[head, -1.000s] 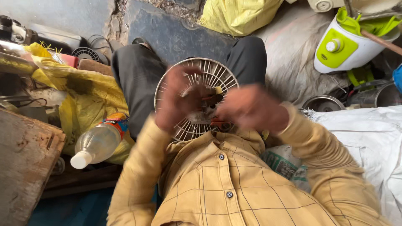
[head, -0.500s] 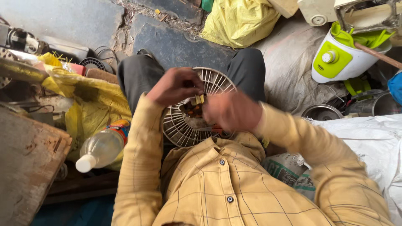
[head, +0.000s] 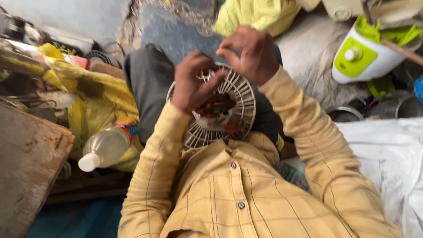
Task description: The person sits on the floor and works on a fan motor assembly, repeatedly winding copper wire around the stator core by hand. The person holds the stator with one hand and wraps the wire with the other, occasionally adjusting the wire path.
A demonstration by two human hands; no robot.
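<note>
**Fan grille held on the lap, motor exposed: points of risk**

A round white fan grille (head: pixel 229 110) rests tilted on the lap of a seated person in a yellow checked shirt (head: pixel 246 194), above dark grey trousers (head: pixel 147 83). The left hand (head: pixel 194 81) is closed over the grille's upper left edge, fingers curled among the ribs just above the motor (head: pixel 216 108), whose reddish copper windings show at the centre. The right hand (head: pixel 249 53) is raised over the top rim, fingertips pinched together; what they pinch, if anything, cannot be made out.

Likely hazards, as judged from this view: the grille is propped on the thighs rather than on a firm surface, so a strong pull by either hand could tip it off towards the stone floor (head: pixel 176 35). Thin plastic ribs may snap under the left hand's grip. Fine winding wire could be nicked by fingers working so close. A clear plastic bottle (head: pixel 108 147) lies near the left elbow and could be knocked. A green and white appliance (head: pixel 365 57) stands well apart.
</note>
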